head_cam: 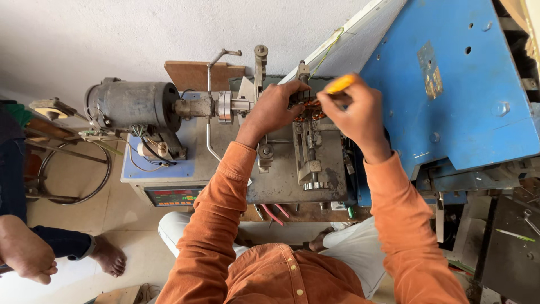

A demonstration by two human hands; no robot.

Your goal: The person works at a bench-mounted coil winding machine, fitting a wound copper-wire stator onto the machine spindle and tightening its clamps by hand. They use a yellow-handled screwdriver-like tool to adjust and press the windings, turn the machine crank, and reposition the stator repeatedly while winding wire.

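Note:
My left hand (274, 107) grips a dark round part wound with copper wire (313, 111), which sits on the shaft of a grey winding machine (281, 174). My right hand (355, 110) is closed around a tool with a yellow handle (341, 84), its working end at the copper winding. Both arms wear orange sleeves. The part itself is mostly hidden by my fingers.
A grey electric motor (135, 104) drives the shaft from the left. A blue metal housing (450, 84) rises on the right. A small control panel (173, 196) faces me. Another person's hand (25, 253) and bare foot (109, 258) are at lower left.

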